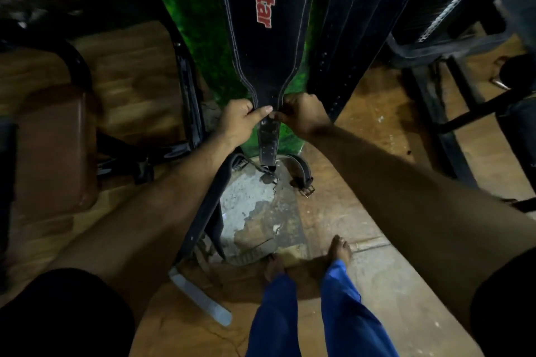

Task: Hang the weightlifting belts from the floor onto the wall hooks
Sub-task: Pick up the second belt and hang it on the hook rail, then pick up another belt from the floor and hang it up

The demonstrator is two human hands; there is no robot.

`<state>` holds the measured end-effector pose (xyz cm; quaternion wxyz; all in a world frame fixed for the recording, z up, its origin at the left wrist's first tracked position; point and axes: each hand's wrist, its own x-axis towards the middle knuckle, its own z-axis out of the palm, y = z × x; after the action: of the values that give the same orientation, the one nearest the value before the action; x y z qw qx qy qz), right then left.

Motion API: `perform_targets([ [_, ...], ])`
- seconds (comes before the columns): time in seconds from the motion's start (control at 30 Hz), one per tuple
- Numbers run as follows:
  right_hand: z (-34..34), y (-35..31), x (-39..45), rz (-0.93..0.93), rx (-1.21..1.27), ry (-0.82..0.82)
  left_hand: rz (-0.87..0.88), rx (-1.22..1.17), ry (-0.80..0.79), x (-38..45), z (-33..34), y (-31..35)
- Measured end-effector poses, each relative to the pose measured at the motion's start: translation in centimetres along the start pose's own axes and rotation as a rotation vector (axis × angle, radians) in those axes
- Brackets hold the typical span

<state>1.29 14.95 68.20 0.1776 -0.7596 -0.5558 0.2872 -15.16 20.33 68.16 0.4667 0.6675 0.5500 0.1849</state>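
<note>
Dim gym floor (pixel 377 159), orange-brown with a bare grey patch at the foot of a green wall panel (pixel 200 38). Metal frames crowd both sides; open floor lies only around the bare feet. A black belt (pixel 261 46) hangs against the panel beside another belt (pixel 348 38). Left hand (pixel 239 122) and right hand (pixel 303 114) both pinch its narrow strap, fingers curled. More belts (pixel 301 171) lie on the floor below.

Dim room, lit weakly from above. Brown worn floor (pixel 377 153) with a grey patch of broken concrete (pixel 255 206) near the middle. Green painted wall (pixel 200 46) straight ahead. Dark metal frame (pixel 188 90) and a brown padded seat (pixel 55 148) at left; black equipment rack (pixel 443 17) at right.
</note>
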Motion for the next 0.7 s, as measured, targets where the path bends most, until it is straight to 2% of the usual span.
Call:
perform_targets([
  [0.1, 2.2, 1.3, -1.5, 0.192, 0.150, -0.001, -0.094, 0.191, 0.043, -1.5, 1.6, -2.1],
  [0.17, 3.1, 1.7, -3.0, 0.363, 0.314, -0.026, -0.211, 0.214, 0.105, -3.5, 2.5, -3.1],
  [0.23, 3.8, 2.1, -4.7, 0.435, 0.420, -0.124, -0.320, 0.178, 0.158, -5.3, 3.0, -3.9],
  [0.3, 4.3, 2.3, -6.4, 0.446, 0.504, -0.205, -0.344, 0.100, 0.141, -6.8, 3.4, -5.0],
  [0.5, 6.6, 2.9, -11.1, 0.450, 0.685, -0.270, -0.356, -0.226, 0.081, -11.8, 5.9, -7.0],
  [0.63, 9.2, 4.1, -14.1, 0.460, 0.724, -0.333, -0.441, -0.346, 0.019, -15.8, 7.7, -8.6],
  [0.7, 10.9, 4.6, -15.6, 0.464, 0.719, -0.386, -0.467, -0.313, 0.059, -18.4, 8.5, -10.5],
])
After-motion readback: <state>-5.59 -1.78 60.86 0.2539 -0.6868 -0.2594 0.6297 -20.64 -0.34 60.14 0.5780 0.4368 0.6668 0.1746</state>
